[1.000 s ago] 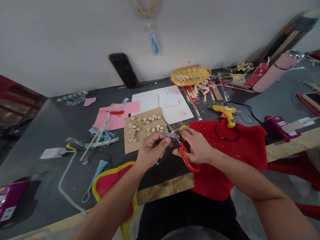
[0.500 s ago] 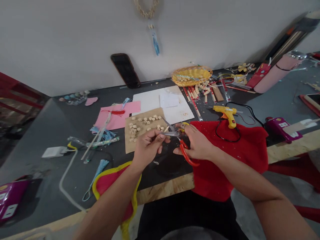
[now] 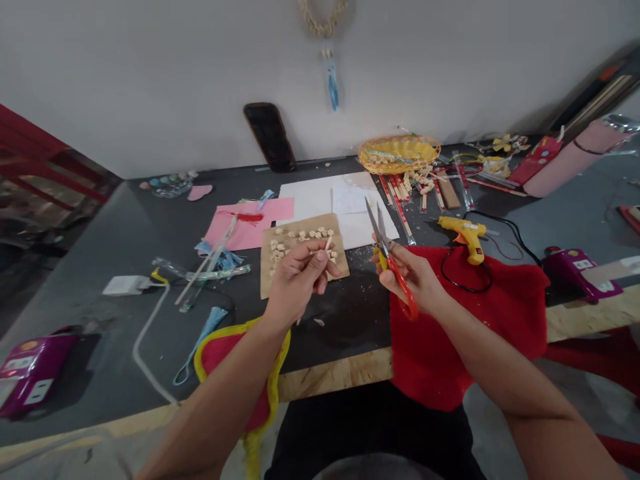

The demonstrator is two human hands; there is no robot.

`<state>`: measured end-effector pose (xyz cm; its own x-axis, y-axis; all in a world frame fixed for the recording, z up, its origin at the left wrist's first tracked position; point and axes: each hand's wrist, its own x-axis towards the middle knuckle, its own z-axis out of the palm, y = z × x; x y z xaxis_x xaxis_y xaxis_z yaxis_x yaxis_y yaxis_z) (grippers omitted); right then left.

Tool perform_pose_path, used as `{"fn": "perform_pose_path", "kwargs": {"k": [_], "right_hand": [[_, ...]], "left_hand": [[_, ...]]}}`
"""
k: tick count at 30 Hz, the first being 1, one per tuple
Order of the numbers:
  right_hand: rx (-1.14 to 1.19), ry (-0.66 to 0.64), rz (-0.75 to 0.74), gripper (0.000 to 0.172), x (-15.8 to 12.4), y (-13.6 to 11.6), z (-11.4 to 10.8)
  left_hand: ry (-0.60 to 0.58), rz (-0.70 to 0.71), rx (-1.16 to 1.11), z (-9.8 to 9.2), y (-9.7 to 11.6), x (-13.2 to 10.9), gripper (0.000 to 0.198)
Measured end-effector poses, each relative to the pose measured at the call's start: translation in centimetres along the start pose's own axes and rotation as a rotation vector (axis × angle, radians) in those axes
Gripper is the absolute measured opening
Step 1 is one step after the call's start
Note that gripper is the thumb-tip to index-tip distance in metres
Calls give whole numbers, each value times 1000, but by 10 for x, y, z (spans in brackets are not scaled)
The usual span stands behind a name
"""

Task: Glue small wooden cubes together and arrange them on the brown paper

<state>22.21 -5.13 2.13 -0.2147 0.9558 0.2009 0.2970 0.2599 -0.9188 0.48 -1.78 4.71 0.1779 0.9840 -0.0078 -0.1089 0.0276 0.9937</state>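
Between the thumb and fingers of my left hand point(image 3: 297, 277) is a short, pale wooden stick point(image 3: 329, 244). My right hand point(image 3: 417, 277) grips scissors point(image 3: 383, 241) with red and yellow handles, their blades pointing up and slightly apart. The scissors are clear of the stick. Behind my left hand lies a brown sheet of card point(image 3: 270, 288), partly covered by my fingers, with several small beige clusters point(image 3: 320, 233) on it. Under my right forearm a red cloth point(image 3: 505, 320) hangs over the table's front edge.
A yellow glue gun point(image 3: 466, 233) rests on the red cloth. Behind are a yellow basket point(image 3: 400, 153), wooden sticks in red wrappers point(image 3: 400, 210), white board point(image 3: 300, 189) and pink paper point(image 3: 230, 233). A phone point(image 3: 271, 137) leans against the wall. A pink bottle point(image 3: 570, 160) lies tilted at right.
The scissors have moved right, away from the stick in my left hand, and now point upward. The view has shifted slightly left.
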Motion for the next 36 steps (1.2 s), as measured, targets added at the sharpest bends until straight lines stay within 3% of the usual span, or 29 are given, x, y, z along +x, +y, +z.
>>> {"fn": "perform_pose_path", "kwargs": {"k": [3, 7, 11, 15, 36], "right_hand": [[39, 20, -1, 65, 1, -2, 3], [-189, 59, -129, 73, 2, -7, 3], [-332, 12, -227, 64, 3, -10, 6], [-445, -42, -236, 65, 3, -9, 11], [-459, -99, -237, 62, 4, -6, 15]], "left_hand": [[6, 41, 16, -2, 5, -3, 26], [35, 135, 96, -2, 9, -8, 22], [24, 133, 181, 1, 8, -9, 22], [-26, 115, 247, 4, 4, -9, 18], [-90, 112, 231, 8, -2, -10, 21]]}}
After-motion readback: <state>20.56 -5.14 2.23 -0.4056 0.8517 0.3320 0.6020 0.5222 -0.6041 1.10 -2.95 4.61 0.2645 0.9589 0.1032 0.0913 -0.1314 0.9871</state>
